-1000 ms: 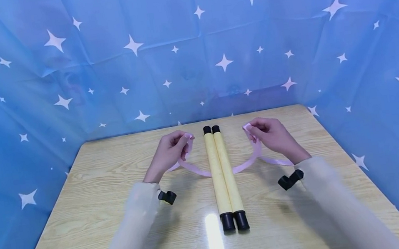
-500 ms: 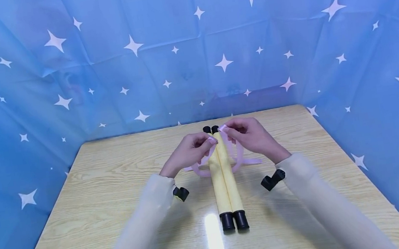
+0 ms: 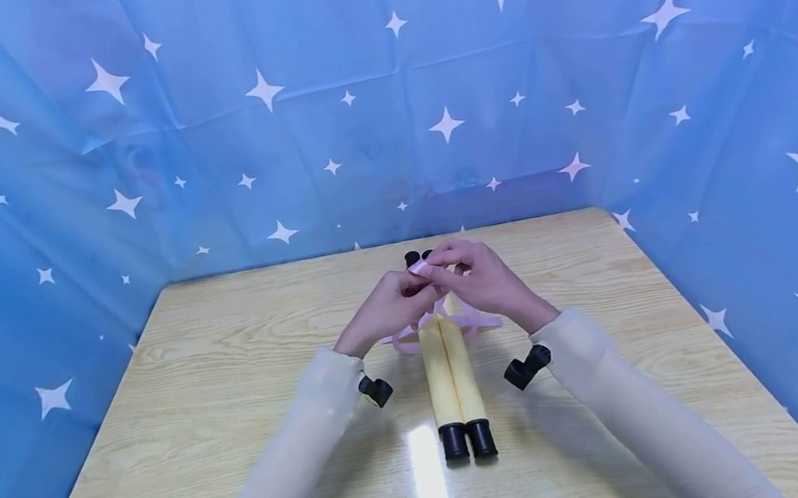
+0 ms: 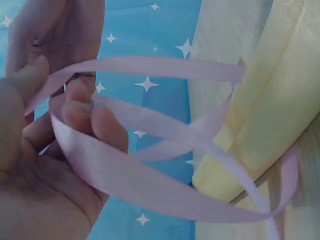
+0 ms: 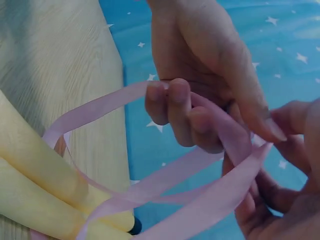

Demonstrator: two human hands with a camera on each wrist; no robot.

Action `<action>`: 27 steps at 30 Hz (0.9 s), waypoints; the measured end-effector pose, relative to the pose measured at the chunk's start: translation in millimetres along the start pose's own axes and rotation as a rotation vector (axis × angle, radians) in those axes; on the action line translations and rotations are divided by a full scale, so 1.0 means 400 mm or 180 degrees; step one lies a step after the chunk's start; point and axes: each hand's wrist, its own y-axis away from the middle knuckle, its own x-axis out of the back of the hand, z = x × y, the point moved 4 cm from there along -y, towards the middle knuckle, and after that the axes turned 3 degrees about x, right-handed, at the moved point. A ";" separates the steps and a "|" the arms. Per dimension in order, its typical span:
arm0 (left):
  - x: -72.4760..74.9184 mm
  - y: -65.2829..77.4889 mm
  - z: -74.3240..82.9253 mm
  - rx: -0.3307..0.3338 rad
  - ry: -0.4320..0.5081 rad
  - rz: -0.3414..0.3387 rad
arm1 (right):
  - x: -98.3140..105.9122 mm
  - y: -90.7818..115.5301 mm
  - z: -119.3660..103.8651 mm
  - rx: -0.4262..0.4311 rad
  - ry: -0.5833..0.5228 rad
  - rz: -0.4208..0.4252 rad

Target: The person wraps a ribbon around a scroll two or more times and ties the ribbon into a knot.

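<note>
Two pale yellow rolls [image 3: 452, 368] with black end caps [image 3: 455, 443] lie side by side on the table, pointing away from me. A pink satin ribbon [image 4: 135, 187] passes beneath them and rises in loops on both sides. Above the rolls' far part, my left hand [image 3: 397, 304] holds the ribbon with its fingers curled. My right hand [image 3: 482, 278] pinches it between thumb and fingers, its fingertips meeting the left hand's. In the right wrist view, the left thumb presses on the ribbon [image 5: 240, 170] beside the right fingers. The hands hide part of the rolls' far ends.
The wood-grain table [image 3: 257, 436] carries a bright light reflection near its front. Behind it and at both sides hangs a blue curtain [image 3: 354, 137] with white stars. Small black wrist devices [image 3: 528, 366] sit at both pale sleeves.
Both hands have come inward from either side of the rolls and met above them. The ribbon ends have been brought together, and the loose tails have drawn in toward the rolls.
</note>
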 end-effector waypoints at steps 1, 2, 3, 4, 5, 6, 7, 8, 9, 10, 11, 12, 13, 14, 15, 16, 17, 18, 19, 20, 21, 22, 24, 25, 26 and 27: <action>-0.001 -0.001 -0.001 -0.0013 0.0050 0.0042 | -0.001 0.000 0.002 -0.0027 -0.0003 0.0003; -0.001 -0.003 -0.003 -0.0033 0.0118 0.0092 | -0.002 0.001 0.004 -0.0036 -0.0016 -0.0009; -0.001 -0.004 -0.004 -0.0050 0.0177 0.0146 | -0.002 0.001 0.005 -0.0030 -0.0042 -0.0033; -0.001 -0.005 -0.006 -0.0062 0.0226 0.0203 | -0.003 0.001 0.005 -0.0022 -0.0066 -0.0065; -0.001 -0.006 -0.007 -0.0066 0.0284 0.0253 | -0.004 0.001 0.006 -0.0001 -0.0095 -0.0112; 0.000 -0.006 -0.009 -0.0049 0.0325 0.0305 | -0.004 0.002 0.008 -0.0006 -0.0126 -0.0152; 0.001 -0.006 -0.010 -0.0035 0.0366 0.0350 | -0.002 0.002 0.010 -0.0023 -0.0163 -0.0187; 0.003 -0.006 -0.011 -0.0013 0.0396 0.0385 | 0.000 0.002 0.013 -0.0057 -0.0199 -0.0213; 0.005 -0.005 -0.012 0.0011 0.0416 0.0404 | 0.002 0.002 0.017 -0.0098 -0.0224 -0.0238; 0.007 -0.004 -0.012 0.0027 0.0427 0.0417 | 0.005 0.001 0.022 -0.0147 -0.0241 -0.0260; 0.009 -0.003 -0.012 0.0040 0.0425 0.0415 | 0.008 0.000 0.030 -0.0190 -0.0236 -0.0287; 0.011 -0.001 -0.012 0.0046 0.0419 0.0410 | 0.011 -0.001 0.036 -0.0233 -0.0223 -0.0307; 0.013 0.000 -0.013 0.0040 0.0407 0.0396 | 0.013 -0.001 0.044 -0.0268 -0.0192 -0.0349; 0.016 0.001 -0.013 0.0045 0.0399 0.0378 | 0.014 -0.002 0.052 -0.0293 -0.0158 -0.0403; 0.017 0.003 -0.013 0.0032 0.0388 0.0361 | 0.014 -0.004 0.060 -0.0290 -0.0107 -0.0466; 0.018 0.003 -0.014 0.0017 0.0361 0.0344 | 0.014 -0.004 0.068 -0.0278 -0.0041 -0.0518; 0.019 0.003 -0.014 0.0007 0.0347 0.0327 | 0.014 -0.005 0.075 -0.0251 0.0025 -0.0561; 0.020 0.004 -0.015 -0.0005 0.0331 0.0320 | 0.014 -0.005 0.081 -0.0230 0.0084 -0.0587; 0.021 0.004 -0.016 -0.0016 0.0309 0.0320 | 0.014 -0.004 0.087 -0.0227 0.0148 -0.0601; 0.022 0.004 -0.018 -0.0015 0.0290 0.0330 | 0.015 -0.005 0.093 -0.0203 0.0196 -0.0600; 0.022 0.004 -0.019 -0.0018 0.0260 0.0344 | 0.017 -0.006 0.096 -0.0178 0.0245 -0.0580; 0.024 0.004 -0.021 -0.0010 0.0228 0.0363 | 0.021 -0.005 0.099 -0.0166 0.0280 -0.0550; 0.028 0.004 -0.025 0.0020 0.0187 0.0416 | 0.030 -0.005 0.101 -0.0193 0.0329 -0.0474; 0.030 0.005 -0.027 0.0043 0.0171 0.0449 | 0.036 -0.003 0.100 -0.0222 0.0331 -0.0441; 0.032 0.005 -0.029 0.0057 0.0159 0.0478 | 0.042 -0.003 0.097 -0.0232 0.0326 -0.0414; 0.034 0.005 -0.031 0.0069 0.0158 0.0502 | 0.049 -0.001 0.093 -0.0252 0.0328 -0.0389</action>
